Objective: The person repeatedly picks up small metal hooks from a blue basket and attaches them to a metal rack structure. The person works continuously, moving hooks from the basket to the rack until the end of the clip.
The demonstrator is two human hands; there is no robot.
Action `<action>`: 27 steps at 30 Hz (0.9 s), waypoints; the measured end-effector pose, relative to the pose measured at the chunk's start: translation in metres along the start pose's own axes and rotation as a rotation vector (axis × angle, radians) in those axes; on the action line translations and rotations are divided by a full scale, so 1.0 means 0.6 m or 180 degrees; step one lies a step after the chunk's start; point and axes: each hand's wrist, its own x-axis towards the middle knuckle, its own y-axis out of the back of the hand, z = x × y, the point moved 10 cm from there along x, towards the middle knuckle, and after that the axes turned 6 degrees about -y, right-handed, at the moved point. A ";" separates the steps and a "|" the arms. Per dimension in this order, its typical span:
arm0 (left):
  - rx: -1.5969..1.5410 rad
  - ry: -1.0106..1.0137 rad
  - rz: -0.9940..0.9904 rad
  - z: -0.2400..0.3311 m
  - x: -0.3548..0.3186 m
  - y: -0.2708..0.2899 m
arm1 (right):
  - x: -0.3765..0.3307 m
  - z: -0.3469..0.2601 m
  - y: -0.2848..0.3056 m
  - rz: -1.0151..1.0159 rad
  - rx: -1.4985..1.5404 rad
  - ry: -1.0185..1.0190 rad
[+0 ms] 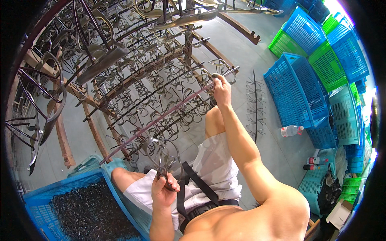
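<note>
In my left hand (164, 190), low in front of my lap, is a bunch of looped metal pieces (163, 158) that look like scissor handles; my fingers are closed around their lower ends. My right hand (222, 93) reaches forward, its fingers pinched at the far end of a long reddish-brown bar (157, 120). A looped metal piece (203, 73) touches or lies just beside those fingertips; exactly what they grip is partly hidden. The bar slants down leftward to a crate's edge. Beyond it, many similar looped pieces (140, 90) hang in rows on a rack.
A blue crate (38, 205) of dark metal pieces (90, 213) stands at my lower left. Larger metal pieces (100, 60) hang close at the upper left. Rightward are a hooked rod (255, 106) on the floor, stacked blue crates (287, 94), green crates (327, 66) and a plastic bottle (291, 131).
</note>
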 end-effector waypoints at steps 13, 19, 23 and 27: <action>-0.0046 0.0022 0.0266 -0.009 0.007 0.002 | -0.023 -0.002 -0.020 0.0093 -0.0018 -0.0251; -0.0005 -0.0004 0.0225 -0.008 0.008 0.003 | -0.046 -0.041 -0.032 0.0230 -0.0387 0.0028; -0.0048 -0.0005 0.0232 -0.005 0.005 0.002 | -0.048 -0.043 -0.029 0.0279 -0.0317 -0.0035; -0.0059 -0.0069 0.0235 0.004 -0.001 0.001 | -0.023 -0.005 -0.022 0.0253 -0.0083 -0.0090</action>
